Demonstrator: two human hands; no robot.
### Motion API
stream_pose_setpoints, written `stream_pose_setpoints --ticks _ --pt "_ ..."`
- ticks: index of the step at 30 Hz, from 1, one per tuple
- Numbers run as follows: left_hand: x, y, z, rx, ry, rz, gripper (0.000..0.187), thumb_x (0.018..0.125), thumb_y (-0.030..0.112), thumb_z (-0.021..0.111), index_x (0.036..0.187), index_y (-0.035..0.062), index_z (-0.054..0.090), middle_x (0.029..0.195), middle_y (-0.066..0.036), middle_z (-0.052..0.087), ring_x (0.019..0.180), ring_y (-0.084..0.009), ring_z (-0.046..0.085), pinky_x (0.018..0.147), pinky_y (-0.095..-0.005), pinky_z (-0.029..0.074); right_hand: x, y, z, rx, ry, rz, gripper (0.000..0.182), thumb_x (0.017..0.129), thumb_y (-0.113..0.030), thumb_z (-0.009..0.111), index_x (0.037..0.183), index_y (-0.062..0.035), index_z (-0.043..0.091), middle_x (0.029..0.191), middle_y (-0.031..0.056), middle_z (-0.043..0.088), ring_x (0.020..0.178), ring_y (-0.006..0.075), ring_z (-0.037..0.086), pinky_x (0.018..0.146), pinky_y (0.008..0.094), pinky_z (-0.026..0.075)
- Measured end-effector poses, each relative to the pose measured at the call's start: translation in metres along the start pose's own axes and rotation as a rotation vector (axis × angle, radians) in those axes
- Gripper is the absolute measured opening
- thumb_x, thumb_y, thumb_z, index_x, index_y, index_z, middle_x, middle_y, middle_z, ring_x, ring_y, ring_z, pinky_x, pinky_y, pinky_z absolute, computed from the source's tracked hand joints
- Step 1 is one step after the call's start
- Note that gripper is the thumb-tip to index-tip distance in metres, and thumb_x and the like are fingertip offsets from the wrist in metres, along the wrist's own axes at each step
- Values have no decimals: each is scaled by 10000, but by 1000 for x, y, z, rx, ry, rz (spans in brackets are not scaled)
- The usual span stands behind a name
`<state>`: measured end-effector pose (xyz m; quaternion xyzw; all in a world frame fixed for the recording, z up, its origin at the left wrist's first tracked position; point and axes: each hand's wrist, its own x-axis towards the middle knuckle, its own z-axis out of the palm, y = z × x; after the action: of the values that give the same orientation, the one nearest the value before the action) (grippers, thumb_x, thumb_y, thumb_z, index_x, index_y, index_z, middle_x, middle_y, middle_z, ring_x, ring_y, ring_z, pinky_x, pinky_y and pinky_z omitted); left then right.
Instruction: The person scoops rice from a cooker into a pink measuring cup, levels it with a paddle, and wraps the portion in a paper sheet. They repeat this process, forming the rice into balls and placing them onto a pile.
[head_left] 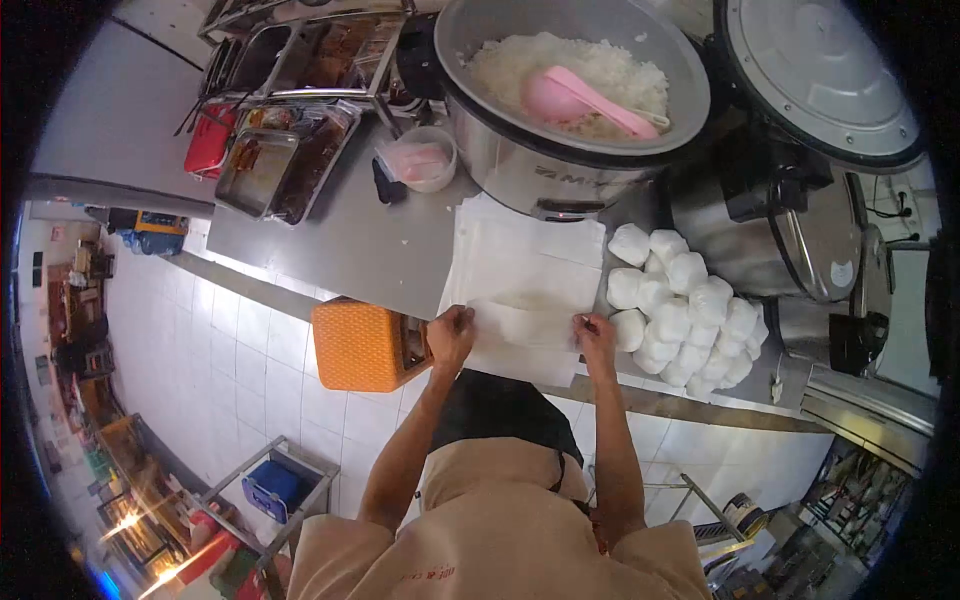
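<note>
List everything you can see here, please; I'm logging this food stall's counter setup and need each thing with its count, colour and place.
Rice cooker: one, silver, back of counter, open, full of white rice.
Rice paddle: one, pink, lying on the rice.
Cooker lid: one, grey, raised at far right.
Wrapped bundles: a pile, too many to count surely, white, right of the paper.
Paper sheets: a stack, white, counter centre.
Small tub: one, clear, pink contents, left of cooker.
Food trays: several, metal, back left.
Basket: one, orange, counter's front edge.
Left hand: pinching the top sheet's left edge.
Right hand: pinching its right edge.
</note>
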<state>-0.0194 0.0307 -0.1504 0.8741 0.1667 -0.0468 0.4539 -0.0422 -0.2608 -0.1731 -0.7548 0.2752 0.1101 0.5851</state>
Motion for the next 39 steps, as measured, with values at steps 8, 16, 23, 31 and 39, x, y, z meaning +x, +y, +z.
stream_pose_setpoints --ticks 8,16,23,31,39 --pt "-46 20 -5 289 157 421 408 844 197 712 1233 122 612 1288 -107 638 1195 -284 594 1005 -516 396 13 28 -13 -120 -73 -7 166 895 -185 726 917 -22 746 759 -57 591 708 63 463 612 254 353" --pt "-70 32 17 566 -452 627 851 891 304 637 1595 68 222 1672 -89 171 1554 -263 123 1218 -627 86 12 -39 -24 105 -25 -128 209 853 -97 774 1039 -22 715 910 38 715 850 123 645 801 250 505" --pt "-75 39 16 614 -463 624 829 890 326 632 1576 41 263 1657 -120 213 1544 -297 167 1202 -657 55 85 -112 46 -774 -50 -926 328 751 -134 825 1050 -73 706 989 121 700 931 298 667 864 402 521" --pt "-80 40 17 542 -427 647 869 838 235 644 1585 49 240 1671 -103 175 1550 -277 145 1208 -639 89 117 -118 53 -508 -457 -530 505 644 -196 906 1083 -62 694 952 117 713 892 279 680 817 393 533" --pt "-77 33 24 589 -473 616 860 839 215 640 1588 74 242 1680 -76 160 1556 -262 131 1202 -658 60 125 -135 66 -606 -473 -501 325 652 -120 911 912 -15 746 775 68 703 724 149 649 682 301 522"
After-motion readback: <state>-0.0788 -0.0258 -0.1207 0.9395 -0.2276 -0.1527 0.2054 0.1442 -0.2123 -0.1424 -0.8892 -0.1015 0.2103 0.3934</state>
